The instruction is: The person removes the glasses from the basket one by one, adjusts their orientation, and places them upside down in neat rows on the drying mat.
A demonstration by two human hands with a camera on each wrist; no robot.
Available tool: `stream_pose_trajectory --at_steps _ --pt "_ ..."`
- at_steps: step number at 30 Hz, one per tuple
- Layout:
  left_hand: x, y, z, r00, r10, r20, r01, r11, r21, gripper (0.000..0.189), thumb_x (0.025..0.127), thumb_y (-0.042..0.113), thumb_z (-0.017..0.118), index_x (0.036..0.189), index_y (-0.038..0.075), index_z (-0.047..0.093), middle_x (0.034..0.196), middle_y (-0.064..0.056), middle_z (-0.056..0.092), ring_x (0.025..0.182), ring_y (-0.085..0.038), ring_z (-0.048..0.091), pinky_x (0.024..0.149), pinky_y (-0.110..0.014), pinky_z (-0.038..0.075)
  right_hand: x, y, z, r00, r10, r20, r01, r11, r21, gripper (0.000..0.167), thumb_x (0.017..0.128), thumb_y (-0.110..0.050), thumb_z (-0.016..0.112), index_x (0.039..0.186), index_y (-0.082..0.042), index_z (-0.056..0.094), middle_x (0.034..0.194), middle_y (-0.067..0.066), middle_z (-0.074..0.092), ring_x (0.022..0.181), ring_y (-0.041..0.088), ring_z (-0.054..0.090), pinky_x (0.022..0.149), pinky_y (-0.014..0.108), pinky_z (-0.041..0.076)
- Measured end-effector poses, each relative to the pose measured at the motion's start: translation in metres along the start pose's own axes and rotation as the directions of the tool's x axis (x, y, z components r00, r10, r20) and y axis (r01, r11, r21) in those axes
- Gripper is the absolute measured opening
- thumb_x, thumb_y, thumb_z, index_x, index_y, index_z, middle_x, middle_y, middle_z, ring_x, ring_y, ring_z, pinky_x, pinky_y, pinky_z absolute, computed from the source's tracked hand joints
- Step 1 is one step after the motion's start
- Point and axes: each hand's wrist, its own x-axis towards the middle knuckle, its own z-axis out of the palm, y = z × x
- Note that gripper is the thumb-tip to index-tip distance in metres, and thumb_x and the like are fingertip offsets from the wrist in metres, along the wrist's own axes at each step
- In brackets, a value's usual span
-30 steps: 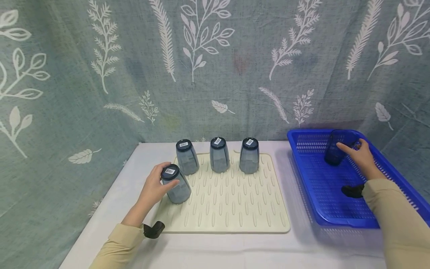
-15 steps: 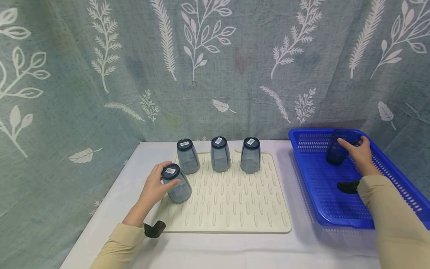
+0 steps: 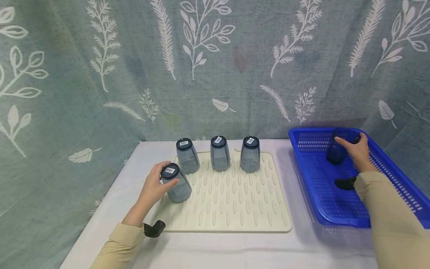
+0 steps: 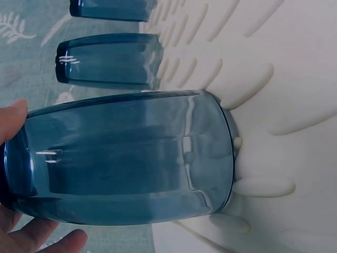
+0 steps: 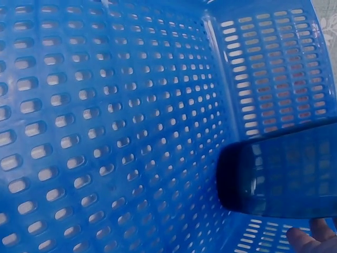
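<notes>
My left hand [image 3: 156, 188] grips an upside-down blue-tinted drinking glass [image 3: 179, 191] near its base, at the left of the cream ribbed mat [image 3: 231, 213]. In the left wrist view the rim of this glass [image 4: 131, 158] meets the mat, with thumb and fingers on either side of the base. Inside the blue plastic basket [image 3: 310, 194], at its far end, my right hand [image 3: 360, 153] holds another blue glass [image 3: 336, 151], which stands base down. The right wrist view shows fingertips [image 5: 310, 237] against that glass [image 5: 284, 174]; the thumb is outside that view.
Three more upturned glasses stand in a row along the mat's back edge: left [image 3: 188, 157], middle [image 3: 220, 155] and right [image 3: 250, 155]. A patterned grey-green cloth [image 3: 242, 93] hangs behind the white table [image 3: 201, 250]. The basket's slotted walls rise around the right hand.
My right hand and forearm have shifted slightly left, closer in around the glass in the basket. The left hand and its glass stay in place.
</notes>
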Motion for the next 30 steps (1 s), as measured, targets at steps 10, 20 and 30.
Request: stream_pose_trajectory --at_steps 10,20,30 --pt "0.0007 -0.0003 0.0023 1.000 -0.009 -0.002 0.009 1.000 -0.010 0.068 0.080 0.022 0.071 0.135 0.004 0.037 0.135 -0.020 0.038 0.121 -0.035 0.041 0.096 -0.051 0.040 0.0050 0.0066 0.0026 0.999 -0.005 -0.053 0.004 1.000 -0.015 0.096 0.085 -0.039 0.057 0.145 -0.003 -0.009 0.151 0.022 -0.007 0.138 0.038 -0.003 0.112 0.049 0.006" --pt "0.0004 -0.0025 0.0018 1.000 -0.015 -0.006 0.015 1.000 -0.016 0.068 0.080 0.025 0.071 0.135 0.004 0.037 0.136 -0.019 0.038 0.122 -0.035 0.040 0.095 -0.051 0.039 0.0043 0.0073 0.0044 0.997 -0.009 -0.077 0.006 1.000 -0.029 0.094 0.085 -0.039 0.057 0.146 -0.003 -0.004 0.151 0.022 -0.002 0.138 0.038 0.001 0.112 0.049 0.009" --pt "0.0013 -0.0034 0.0021 1.000 -0.010 -0.010 0.010 1.000 -0.025 0.067 0.080 0.023 0.071 0.135 0.004 0.037 0.135 -0.019 0.038 0.121 -0.035 0.040 0.095 -0.051 0.039 0.0062 0.0094 0.0032 0.997 -0.003 -0.083 -0.002 0.998 -0.056 0.097 0.082 -0.041 0.059 0.144 0.000 -0.002 0.149 0.025 0.003 0.137 0.040 0.006 0.111 0.049 0.012"
